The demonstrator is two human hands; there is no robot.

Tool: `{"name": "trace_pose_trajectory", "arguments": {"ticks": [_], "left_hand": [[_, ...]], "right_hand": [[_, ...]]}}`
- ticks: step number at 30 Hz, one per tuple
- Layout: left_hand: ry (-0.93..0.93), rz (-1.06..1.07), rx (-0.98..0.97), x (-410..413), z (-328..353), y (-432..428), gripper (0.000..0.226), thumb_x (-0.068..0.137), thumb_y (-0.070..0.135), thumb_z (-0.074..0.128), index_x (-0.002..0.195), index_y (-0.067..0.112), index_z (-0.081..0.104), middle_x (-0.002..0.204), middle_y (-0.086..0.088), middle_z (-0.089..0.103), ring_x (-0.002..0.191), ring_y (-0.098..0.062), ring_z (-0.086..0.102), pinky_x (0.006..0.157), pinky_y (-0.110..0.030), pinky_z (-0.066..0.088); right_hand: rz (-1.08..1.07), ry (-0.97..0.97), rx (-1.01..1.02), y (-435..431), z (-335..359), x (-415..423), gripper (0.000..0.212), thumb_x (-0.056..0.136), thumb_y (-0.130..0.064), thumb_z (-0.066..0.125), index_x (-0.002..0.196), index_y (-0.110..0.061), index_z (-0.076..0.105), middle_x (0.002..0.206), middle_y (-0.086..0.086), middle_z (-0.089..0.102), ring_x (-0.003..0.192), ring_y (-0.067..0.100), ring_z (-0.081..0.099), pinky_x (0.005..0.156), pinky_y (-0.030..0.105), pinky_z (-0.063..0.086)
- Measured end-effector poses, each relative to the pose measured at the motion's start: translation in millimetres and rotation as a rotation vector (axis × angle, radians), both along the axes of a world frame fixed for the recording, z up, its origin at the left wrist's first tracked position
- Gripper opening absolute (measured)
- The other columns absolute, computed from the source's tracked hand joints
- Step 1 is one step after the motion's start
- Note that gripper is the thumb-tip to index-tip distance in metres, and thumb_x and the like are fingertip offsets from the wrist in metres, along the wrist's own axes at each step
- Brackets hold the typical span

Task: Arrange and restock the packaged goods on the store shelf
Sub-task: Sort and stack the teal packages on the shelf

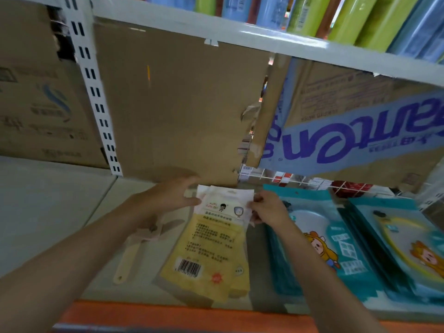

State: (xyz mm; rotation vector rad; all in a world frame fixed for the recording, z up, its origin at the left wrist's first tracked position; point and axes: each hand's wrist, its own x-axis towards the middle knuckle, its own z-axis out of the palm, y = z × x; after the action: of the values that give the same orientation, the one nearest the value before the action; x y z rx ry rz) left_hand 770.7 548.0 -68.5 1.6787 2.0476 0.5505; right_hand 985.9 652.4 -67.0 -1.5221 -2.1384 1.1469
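The print on the yellow packet (pixel 211 248) is blurred beyond reading, and its upper corners are covered by the left hand (pixel 173 195) and the right hand (pixel 266 209). The beige tool (pixel 131 251) is too smeared to be identified. The rightmost teal package (pixel 413 243) is cut off by the right edge, the bottles (pixel 360 18) by the top edge. The lettering on the left cardboard box (pixel 40 111) is illegible.
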Motion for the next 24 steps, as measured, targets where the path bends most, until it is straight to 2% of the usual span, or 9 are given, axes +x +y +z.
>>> {"name": "trace_pose_trajectory", "arguments": {"ticks": [2,4,7,8,12,14,19,22,24], "left_hand": [[-0.078,-0.016,0.003,-7.7,-1.3,1.5,0.070,0.080,0.051,0.062,0.140,0.028,0.035,0.144,0.007,0.038,0.129,-0.012,0.040,0.104,-0.033,0.037],[-0.262,-0.011,0.009,-10.4,2.1,1.7,0.080,0.071,0.064,0.063,0.139,0.030,0.036,0.141,0.011,0.039,0.129,-0.009,0.038,0.102,-0.032,0.038],[-0.486,-0.038,0.082,-10.7,12.4,4.0,0.077,0.074,0.048,0.069,0.139,0.024,0.036,0.139,0.005,0.041,0.120,-0.004,0.040,0.087,-0.014,0.038],[-0.533,-0.051,0.094,-11.3,18.1,4.0,0.077,0.073,0.044,0.071,0.139,0.023,0.036,0.140,0.005,0.042,0.118,-0.003,0.042,0.086,-0.014,0.037],[-0.707,-0.151,0.086,-19.5,40.1,-2.5,0.089,0.041,0.068,0.077,0.120,0.032,0.053,0.125,0.007,0.059,0.109,-0.006,0.059,0.087,-0.019,0.048],[-0.813,-0.190,0.058,-22.0,46.1,-5.2,0.088,0.041,0.065,0.081,0.118,0.029,0.055,0.120,0.005,0.064,0.108,-0.013,0.062,0.086,-0.024,0.052],[-0.870,-0.236,0.091,-20.6,59.1,-11.2,0.084,0.046,0.054,0.084,0.116,0.017,0.058,0.111,-0.002,0.069,0.101,-0.019,0.066,0.076,-0.025,0.055],[-0.857,-0.283,0.064,-15.3,68.8,-13.2,0.065,0.060,0.041,0.080,0.112,0.006,0.062,0.108,-0.006,0.070,0.099,-0.021,0.067,0.080,-0.029,0.055],[-0.856,-0.298,0.100,-14.8,74.0,-12.1,0.066,0.059,0.041,0.081,0.110,0.004,0.064,0.109,-0.009,0.069,0.099,-0.023,0.067,0.083,-0.031,0.055]], "right_hand": [[0.025,0.094,0.042,-5.9,6.0,1.1,0.016,0.092,-0.009,0.053,0.078,-0.016,0.051,0.075,0.006,0.062,0.056,0.011,0.056,0.049,0.021,0.048],[0.020,0.175,0.070,-13.9,14.7,2.0,0.021,0.093,-0.008,0.052,0.075,-0.019,0.047,0.080,0.006,0.061,0.055,0.006,0.051,0.043,0.012,0.038],[-0.019,0.330,0.003,-29.5,32.6,3.2,0.017,0.094,-0.010,0.050,0.078,-0.016,0.048,0.082,0.005,0.063,0.054,0.004,0.053,0.042,0.014,0.038],[-0.026,0.379,-0.016,-34.8,39.1,3.2,0.014,0.094,-0.010,0.050,0.081,-0.015,0.049,0.084,0.005,0.065,0.056,0.005,0.054,0.042,0.016,0.038],[0.040,0.539,-0.019,-53.2,63.4,-0.1,0.009,0.094,-0.007,0.049,0.088,-0.013,0.053,0.076,0.001,0.064,0.052,0.001,0.055,0.043,0.016,0.038],[0.092,0.583,-0.008,-59.7,73.6,-2.1,0.009,0.094,-0.005,0.049,0.091,-0.012,0.054,0.074,0.000,0.065,0.051,0.000,0.055,0.042,0.015,0.037],[0.155,0.660,0.011,-63.7,91.9,-2.7,0.010,0.094,-0.008,0.049,0.087,-0.014,0.053,0.078,0.006,0.067,0.055,0.008,0.055,0.042,0.016,0.038],[0.133,0.720,0.018,-62.3,97.1,-3.2,0.011,0.094,-0.009,0.049,0.085,-0.012,0.054,0.074,0.008,0.066,0.055,0.013,0.054,0.042,0.016,0.037],[0.078,0.753,0.012,-60.1,96.1,-3.1,0.011,0.094,-0.012,0.051,0.083,-0.013,0.054,0.079,0.013,0.065,0.063,0.021,0.054,0.044,0.017,0.039]]}}
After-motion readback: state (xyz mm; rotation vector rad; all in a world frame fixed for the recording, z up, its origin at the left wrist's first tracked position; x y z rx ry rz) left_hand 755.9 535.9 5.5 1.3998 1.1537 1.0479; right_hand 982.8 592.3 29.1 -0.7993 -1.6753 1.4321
